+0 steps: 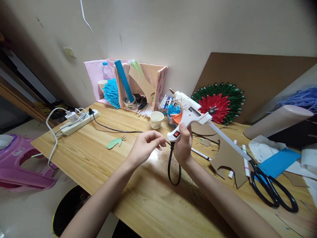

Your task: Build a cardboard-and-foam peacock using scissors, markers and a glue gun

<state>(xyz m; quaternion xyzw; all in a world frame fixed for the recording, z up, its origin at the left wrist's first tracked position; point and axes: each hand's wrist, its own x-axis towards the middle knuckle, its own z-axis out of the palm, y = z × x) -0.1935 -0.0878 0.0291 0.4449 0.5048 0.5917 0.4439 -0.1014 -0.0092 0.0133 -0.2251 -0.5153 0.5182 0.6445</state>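
Left hand [146, 147] and right hand [183, 145] are close together above the table [141, 205]. The left is loosely curled, thumb near the fingertips; whether anything thin is pinched there cannot be told. The right is wrapped round the handle of the glue gun [189, 110], thumb against it near the red switch [176, 134].

Far left of the left hand stands a pink stool [12, 168]. Nearer, at the table's edge, lies a power strip [83, 122] with plugs in it, and a black cord [111, 129] runs from it toward the left hand. Just left of that hand is a green cutout [114, 143]. Beyond it are a blue pompom [112, 93] and a pink box [160, 86] with a blue roll [123, 81] leaning in it.

Just beyond the left fingertips stands a cup [157, 121]. Raised in the right hand, the gun points its nozzle up and leftward, with a glue stick [228, 140] jutting from its back. A red and green flower [219, 104] is partly behind it.

To the right of the right hand lie cut cardboard [231, 158], then scissors [272, 188] and a blue sheet [279, 162].
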